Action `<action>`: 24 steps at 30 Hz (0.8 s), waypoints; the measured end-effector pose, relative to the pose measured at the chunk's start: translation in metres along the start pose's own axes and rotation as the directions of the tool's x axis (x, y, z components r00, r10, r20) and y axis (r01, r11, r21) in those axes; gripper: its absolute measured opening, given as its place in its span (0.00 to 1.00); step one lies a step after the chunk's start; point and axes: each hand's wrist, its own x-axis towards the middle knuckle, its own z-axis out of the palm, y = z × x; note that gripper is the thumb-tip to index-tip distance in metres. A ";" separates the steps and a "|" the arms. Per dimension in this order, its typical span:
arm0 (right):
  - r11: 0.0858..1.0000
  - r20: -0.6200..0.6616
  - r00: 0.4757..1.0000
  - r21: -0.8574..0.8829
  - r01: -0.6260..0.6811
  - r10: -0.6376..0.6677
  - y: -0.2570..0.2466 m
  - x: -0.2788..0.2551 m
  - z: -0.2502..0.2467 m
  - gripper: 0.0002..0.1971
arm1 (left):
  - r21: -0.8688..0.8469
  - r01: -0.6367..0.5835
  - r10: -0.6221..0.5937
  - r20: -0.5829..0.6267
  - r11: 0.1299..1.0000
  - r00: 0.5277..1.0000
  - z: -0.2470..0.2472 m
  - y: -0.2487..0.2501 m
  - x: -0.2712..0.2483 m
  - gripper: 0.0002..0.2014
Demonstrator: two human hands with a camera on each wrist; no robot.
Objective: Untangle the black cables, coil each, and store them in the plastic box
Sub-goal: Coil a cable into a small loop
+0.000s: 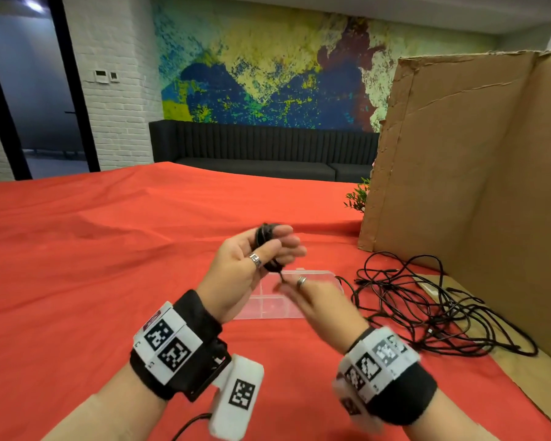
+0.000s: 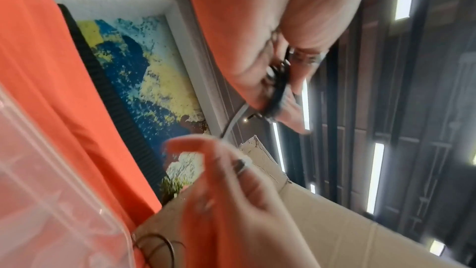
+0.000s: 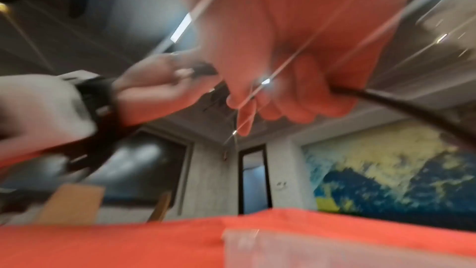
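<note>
Left hand: the left hand (image 1: 252, 259) is raised above the table, palm turned inward, with a small coil of black cable (image 1: 265, 246) wrapped round its fingers; the thumb, which wears a ring, presses the loops against them.
Right hand: the right hand (image 1: 312, 297) sits just below and to the right of the left one, blurred in every view. It seems to pinch the loose end of the same cable (image 1: 281, 276) between thumb and fingertips, though the blur leaves the exact grip uncertain. A ring shows on one finger.
Coil: the coil hangs in the air over the box, with a short tail running down from it to the right hand.
Plastic box: the clear plastic box (image 1: 318, 275) lies open on the red tablecloth (image 1: 109, 249), directly beneath both hands; inner dividers show faintly through it. The hands hide part of it, so what it holds cannot be told.
Remaining cables: a tangled heap of black cables (image 1: 433, 313) lies on the cloth just right of the box, spreading toward the foot of the cardboard screen (image 1: 474, 170).
Cardboard screen: it stands upright along the right edge of the table.
Wrists: both wrists carry black bands with white marker blocks.
</note>
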 end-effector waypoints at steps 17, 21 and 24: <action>1.000 -0.257 0.966 -0.012 -0.001 -0.002 0.004 0.020 -0.034 0.26 | 0.168 0.152 -0.188 0.220 0.974 0.957 -0.003 0.007 -0.007 0.04; 0.999 0.104 0.993 -0.024 -0.046 0.048 0.002 0.008 -0.001 0.17 | -0.099 -0.027 0.025 -0.021 0.995 0.999 -0.002 0.016 0.010 0.12; 0.995 0.176 0.982 -0.069 0.078 -0.065 -0.011 -0.010 0.012 0.20 | 0.357 -0.100 0.140 -0.089 0.929 0.986 -0.016 0.010 0.022 0.10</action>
